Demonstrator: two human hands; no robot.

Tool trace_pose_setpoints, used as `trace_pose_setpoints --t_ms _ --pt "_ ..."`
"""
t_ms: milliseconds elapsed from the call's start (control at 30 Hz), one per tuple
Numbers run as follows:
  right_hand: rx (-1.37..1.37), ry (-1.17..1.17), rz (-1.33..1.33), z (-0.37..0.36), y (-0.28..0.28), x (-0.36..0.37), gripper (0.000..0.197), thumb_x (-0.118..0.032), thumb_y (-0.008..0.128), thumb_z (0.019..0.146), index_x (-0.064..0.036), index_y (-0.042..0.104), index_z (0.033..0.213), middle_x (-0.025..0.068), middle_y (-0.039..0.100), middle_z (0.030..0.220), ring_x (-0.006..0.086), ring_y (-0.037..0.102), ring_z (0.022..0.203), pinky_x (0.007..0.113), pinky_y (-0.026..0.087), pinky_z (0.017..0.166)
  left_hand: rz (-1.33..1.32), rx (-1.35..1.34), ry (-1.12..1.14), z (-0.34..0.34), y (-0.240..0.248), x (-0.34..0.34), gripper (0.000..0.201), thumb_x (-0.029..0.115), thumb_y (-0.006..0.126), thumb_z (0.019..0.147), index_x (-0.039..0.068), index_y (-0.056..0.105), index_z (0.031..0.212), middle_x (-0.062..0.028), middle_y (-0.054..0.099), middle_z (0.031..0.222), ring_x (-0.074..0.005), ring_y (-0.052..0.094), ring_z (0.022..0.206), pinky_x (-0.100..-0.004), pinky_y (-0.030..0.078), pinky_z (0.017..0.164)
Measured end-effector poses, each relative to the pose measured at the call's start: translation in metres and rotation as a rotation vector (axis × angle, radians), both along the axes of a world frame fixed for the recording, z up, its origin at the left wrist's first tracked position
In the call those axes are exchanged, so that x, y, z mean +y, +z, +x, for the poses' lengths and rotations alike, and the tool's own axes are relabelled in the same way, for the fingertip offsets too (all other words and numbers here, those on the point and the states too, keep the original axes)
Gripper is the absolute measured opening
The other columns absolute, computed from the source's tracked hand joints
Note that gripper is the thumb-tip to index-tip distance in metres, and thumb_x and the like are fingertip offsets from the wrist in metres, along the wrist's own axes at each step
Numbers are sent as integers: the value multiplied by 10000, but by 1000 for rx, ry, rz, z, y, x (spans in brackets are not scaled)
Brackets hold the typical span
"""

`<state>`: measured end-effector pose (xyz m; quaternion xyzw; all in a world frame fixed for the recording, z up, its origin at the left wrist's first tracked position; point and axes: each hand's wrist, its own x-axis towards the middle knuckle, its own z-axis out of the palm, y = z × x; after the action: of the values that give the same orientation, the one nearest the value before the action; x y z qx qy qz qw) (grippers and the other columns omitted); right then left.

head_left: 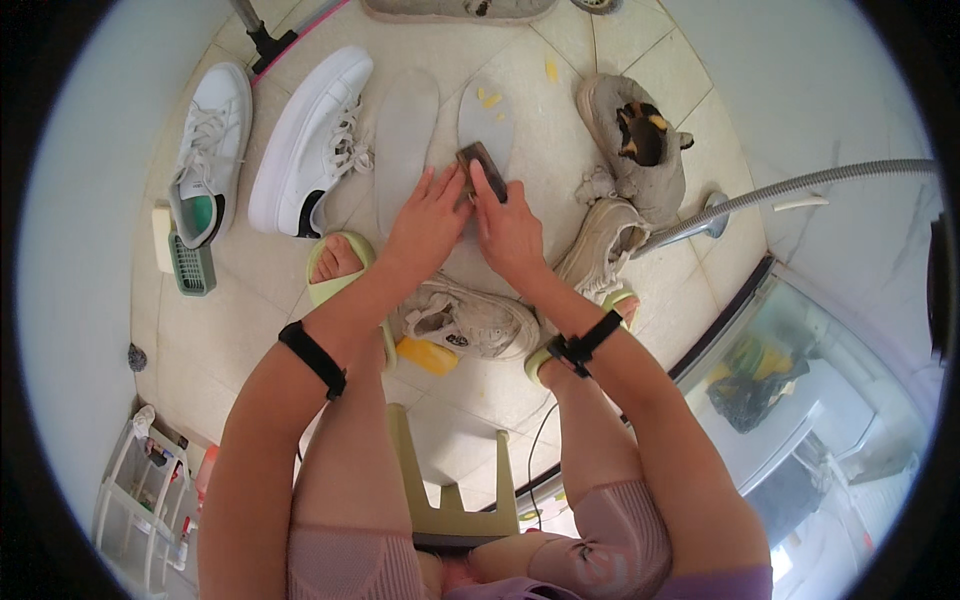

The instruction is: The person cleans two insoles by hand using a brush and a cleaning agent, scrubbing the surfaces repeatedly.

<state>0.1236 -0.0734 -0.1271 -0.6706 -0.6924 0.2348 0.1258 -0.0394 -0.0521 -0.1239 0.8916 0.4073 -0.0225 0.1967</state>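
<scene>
My right hand is closed around a dark brown block that looks like a scrubbing brush; its underside is hidden. The block lies over a grey insole on the tiled floor. Small yellow bits are scattered on the insole's far end. My left hand has its fingers stretched out toward the insole, their tips close beside the block. A second grey insole lies flat to the left. Just below my hands, a dirty whitish sneaker rests on its side next to a yellow block.
Two white sneakers, one upright and one tipped over, lie at left by a green plastic brush. At right are a grey shoe, another dirty sneaker and a metal hose. A green stool stands between my legs.
</scene>
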Motion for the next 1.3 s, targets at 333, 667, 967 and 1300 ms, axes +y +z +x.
trace_pose_setpoints --t_ms 333,667,967,1300 --pt "-2 -77 27 20 3 44 525 -207 585 972 -339 496 1472 151 537 930 347 613 725 466 527 621 0 -100 52 -2 9 3 645 191 799 680 118 634 1299 -158 396 1525 -290 392 1422 -458 288 1202" --pt "-69 68 68 40 8 38 577 -142 622 920 -342 514 1450 156 512 931 357 604 738 469 516 603 -11 -201 -222 3 1 2 221 83 628 803 -23 666 993 -127 558 1192 -306 520 1217 -445 412 1094" --pt "-3 160 -89 35 17 -30 622 -123 632 887 -326 487 1457 173 521 982 379 620 810 482 547 658 115 142 -285 -7 6 -19 408 122 579 870 -8 621 1254 -100 521 1417 -271 422 1396 -487 290 1201" --pt "51 118 -6 10 22 30 556 -182 627 918 -373 524 1431 163 534 949 355 628 759 458 538 619 69 148 -238 -11 5 -22 496 112 561 873 12 560 1358 -103 435 1530 -263 358 1445 -497 245 1219"
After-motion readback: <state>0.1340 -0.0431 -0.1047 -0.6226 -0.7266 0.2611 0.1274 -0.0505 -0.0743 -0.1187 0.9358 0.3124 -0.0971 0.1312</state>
